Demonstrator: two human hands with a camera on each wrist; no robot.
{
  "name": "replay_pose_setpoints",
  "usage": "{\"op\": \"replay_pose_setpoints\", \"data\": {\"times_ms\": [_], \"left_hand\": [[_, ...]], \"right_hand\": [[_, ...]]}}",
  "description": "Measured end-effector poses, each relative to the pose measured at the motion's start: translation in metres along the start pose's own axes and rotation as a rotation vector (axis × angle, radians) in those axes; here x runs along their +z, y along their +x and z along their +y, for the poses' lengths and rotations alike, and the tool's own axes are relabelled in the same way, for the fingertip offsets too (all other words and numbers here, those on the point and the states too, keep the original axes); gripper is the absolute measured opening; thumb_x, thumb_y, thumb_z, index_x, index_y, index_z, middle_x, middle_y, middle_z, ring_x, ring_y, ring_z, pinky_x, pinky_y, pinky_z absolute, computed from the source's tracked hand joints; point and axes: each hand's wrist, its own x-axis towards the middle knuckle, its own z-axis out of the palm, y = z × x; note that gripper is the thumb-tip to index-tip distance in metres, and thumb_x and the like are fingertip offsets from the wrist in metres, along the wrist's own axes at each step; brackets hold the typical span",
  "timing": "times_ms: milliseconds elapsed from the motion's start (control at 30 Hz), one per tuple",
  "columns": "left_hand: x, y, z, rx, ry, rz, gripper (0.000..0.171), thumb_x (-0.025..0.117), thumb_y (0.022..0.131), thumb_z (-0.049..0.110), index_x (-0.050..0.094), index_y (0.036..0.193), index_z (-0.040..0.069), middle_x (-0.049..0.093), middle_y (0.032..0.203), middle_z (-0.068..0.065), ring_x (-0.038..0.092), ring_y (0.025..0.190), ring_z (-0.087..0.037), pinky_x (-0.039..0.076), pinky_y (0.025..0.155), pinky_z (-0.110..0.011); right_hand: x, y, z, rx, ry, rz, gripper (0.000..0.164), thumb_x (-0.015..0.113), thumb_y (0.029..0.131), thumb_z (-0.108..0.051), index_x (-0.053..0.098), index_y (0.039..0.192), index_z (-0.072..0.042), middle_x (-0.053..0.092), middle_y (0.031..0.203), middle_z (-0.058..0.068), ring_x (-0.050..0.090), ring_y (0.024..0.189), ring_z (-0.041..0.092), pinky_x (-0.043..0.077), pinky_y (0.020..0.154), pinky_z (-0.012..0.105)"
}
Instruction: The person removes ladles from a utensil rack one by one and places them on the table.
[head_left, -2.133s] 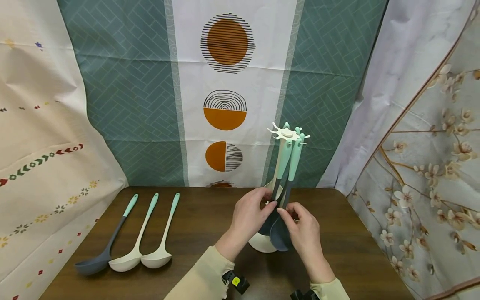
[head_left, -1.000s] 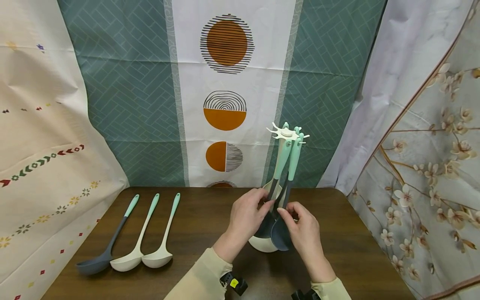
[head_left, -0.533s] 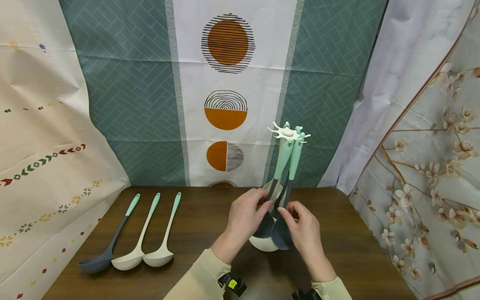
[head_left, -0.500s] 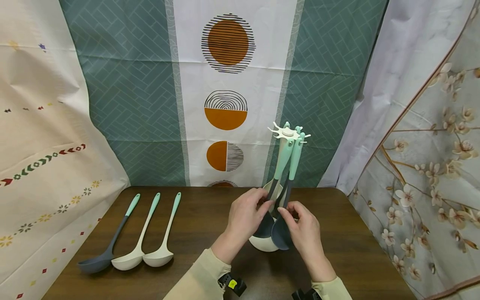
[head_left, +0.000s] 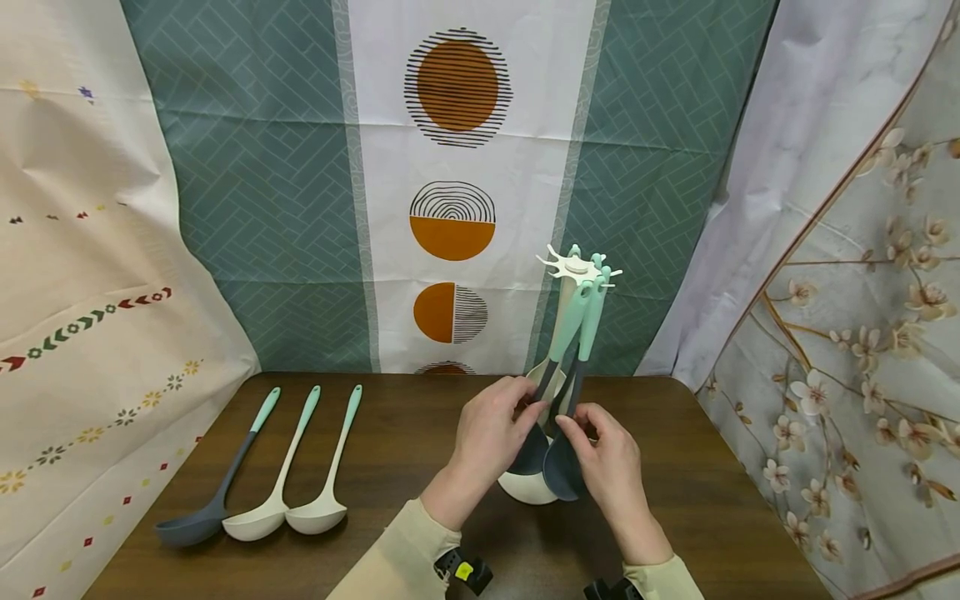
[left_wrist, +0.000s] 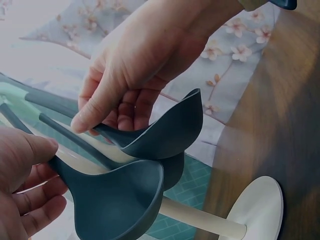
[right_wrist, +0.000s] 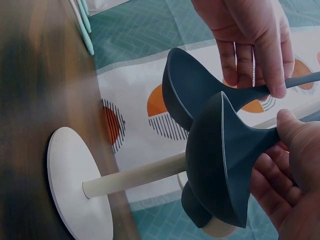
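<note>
A white utensil stand (head_left: 576,267) with a hooked top rises from a round base (head_left: 528,488). Several mint-handled utensils hang around it. My left hand (head_left: 491,429) pinches the neck of a dark blue ladle (head_left: 531,452) on the stand's front left. Just beside it, my right hand (head_left: 611,467) pinches the neck of a second dark blue ladle (head_left: 564,468). Both bowls hang above the table, close together. In the left wrist view the left hand's ladle (left_wrist: 120,200) is nearest. Another dark bowl (right_wrist: 195,207) shows behind in the right wrist view.
On the left of the brown wooden table (head_left: 405,467) lie a dark ladle (head_left: 187,529) and two cream ladles (head_left: 255,523), bowls toward me. Patterned cloths (head_left: 255,208) hang behind and at both sides. A black wrist camera (head_left: 474,575) sits on my left wrist.
The left hand has shifted slightly left with its ladle's neck, parting the two bowls a little. Lately, that ladle's handle top has tipped right, toward the other handle. The right hand has barely moved.
</note>
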Motion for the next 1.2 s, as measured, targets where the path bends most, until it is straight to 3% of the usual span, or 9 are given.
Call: {"op": "replay_pose_setpoints", "data": {"times_ms": [267, 533, 867, 1200], "left_hand": [[-0.004, 0.000, 0.000, 0.017, 0.020, 0.019, 0.017, 0.090, 0.096, 0.020, 0.079, 0.109, 0.016, 0.073, 0.095, 0.003, 0.065, 0.081, -0.014, 0.058, 0.070, -0.027], [-0.010, -0.005, -0.003, -0.016, 0.032, 0.013, 0.016, 0.088, 0.098, 0.020, 0.079, 0.110, 0.016, 0.073, 0.096, 0.003, 0.066, 0.082, -0.014, 0.058, 0.072, -0.028], [-0.013, -0.016, -0.015, -0.058, 0.030, 0.021, 0.014, 0.088, 0.098, 0.020, 0.080, 0.109, 0.016, 0.073, 0.096, 0.003, 0.065, 0.082, -0.015, 0.058, 0.072, -0.031], [-0.015, -0.025, -0.025, -0.085, 0.052, 0.026, 0.012, 0.088, 0.098, 0.020, 0.078, 0.104, 0.018, 0.070, 0.092, 0.007, 0.060, 0.078, -0.011, 0.053, 0.068, -0.029]], "right_hand": [[0.001, 0.000, 0.000, -0.010, -0.001, 0.007, 0.018, 0.091, 0.092, -0.015, 0.074, 0.098, -0.013, 0.067, 0.084, -0.004, 0.065, 0.079, 0.016, 0.057, 0.070, 0.038], [0.001, 0.000, 0.000, -0.015, 0.001, 0.011, 0.019, 0.092, 0.092, -0.014, 0.074, 0.099, -0.012, 0.068, 0.085, -0.003, 0.066, 0.080, 0.016, 0.059, 0.071, 0.041], [0.001, 0.000, 0.000, 0.004, -0.002, -0.005, 0.017, 0.091, 0.093, -0.016, 0.075, 0.100, -0.014, 0.067, 0.085, -0.004, 0.062, 0.079, 0.016, 0.054, 0.069, 0.033], [0.003, -0.001, -0.001, -0.003, -0.016, 0.003, 0.019, 0.091, 0.092, -0.016, 0.073, 0.097, -0.014, 0.067, 0.084, -0.003, 0.066, 0.080, 0.016, 0.056, 0.070, 0.037]]}}
